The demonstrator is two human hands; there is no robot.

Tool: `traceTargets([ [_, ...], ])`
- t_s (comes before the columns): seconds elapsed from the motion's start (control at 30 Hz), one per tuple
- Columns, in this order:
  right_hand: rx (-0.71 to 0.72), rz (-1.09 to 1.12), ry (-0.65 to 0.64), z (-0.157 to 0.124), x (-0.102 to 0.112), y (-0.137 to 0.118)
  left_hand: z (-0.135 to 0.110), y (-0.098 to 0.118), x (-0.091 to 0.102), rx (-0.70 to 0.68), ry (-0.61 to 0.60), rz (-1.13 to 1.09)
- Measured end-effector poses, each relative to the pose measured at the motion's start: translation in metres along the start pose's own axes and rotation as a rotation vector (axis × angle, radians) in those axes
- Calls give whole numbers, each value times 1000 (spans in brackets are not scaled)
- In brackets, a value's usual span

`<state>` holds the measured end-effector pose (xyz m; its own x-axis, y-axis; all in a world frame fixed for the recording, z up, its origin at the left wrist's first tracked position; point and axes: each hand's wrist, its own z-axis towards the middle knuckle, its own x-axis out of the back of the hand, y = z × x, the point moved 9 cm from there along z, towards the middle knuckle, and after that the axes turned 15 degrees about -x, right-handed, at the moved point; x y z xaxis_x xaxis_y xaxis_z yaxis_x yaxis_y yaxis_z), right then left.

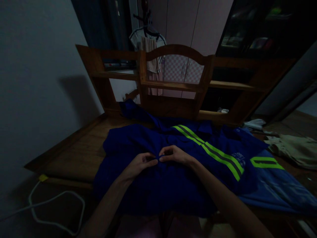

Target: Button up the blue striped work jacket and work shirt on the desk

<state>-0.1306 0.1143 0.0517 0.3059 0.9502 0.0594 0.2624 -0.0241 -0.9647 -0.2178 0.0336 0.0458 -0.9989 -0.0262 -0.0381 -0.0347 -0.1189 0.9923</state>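
A dark blue work garment [183,185] with yellow-green and grey reflective bands [218,153] lies spread in front of me. Both my hands meet near its middle, pinching the fabric. My left hand [145,161] is closed, with thumb and fingertips together on the cloth. Close beside it, my right hand [174,154] grips the fabric the same way, thumb against fingers. A small gap separates the two sets of fingertips. Whether a button or zip lies between them I cannot make out. White lettering [238,155] shows on the garment's right part.
Behind the garment stands a wooden headboard [173,86] with shelves. Bare wooden boards [91,150] lie to the left, beside a white cable [83,208] at the lower left. Blue fabric [274,185] lies to the right, with a pale cloth [294,148] beyond it.
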Motion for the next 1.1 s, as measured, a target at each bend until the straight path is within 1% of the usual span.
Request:
traceTargets([
  [0.1,4,18,18,-1,3,-1,1,8,0,-70,44,20],
  [0.2,6,44,28,-1,5,-1,2,9,-1,-82,54,28],
  [0.3,1,69,31,-1,6,-1,3,7,0,-73,82,-12],
  [0.5,4,121,47,-4,7,-4,2,-4,0,-33,153,-221],
  [0.63,5,138,40,-7,6,-6,2,-10,-3,4,131,-300],
  [0.73,-12,132,39,-8,5,-7,4,-15,-2,24,123,-313],
  [0.83,-31,106,28,-7,4,-5,6,-18,2,32,121,-253],
  [0.9,-34,69,27,-6,3,-3,8,-15,6,5,120,-143],
  [1.0,-8,10,51,-2,4,-1,8,-2,11,-83,147,73],
  [1.1,24,-1,76,1,5,-1,2,19,10,-210,221,268],
])
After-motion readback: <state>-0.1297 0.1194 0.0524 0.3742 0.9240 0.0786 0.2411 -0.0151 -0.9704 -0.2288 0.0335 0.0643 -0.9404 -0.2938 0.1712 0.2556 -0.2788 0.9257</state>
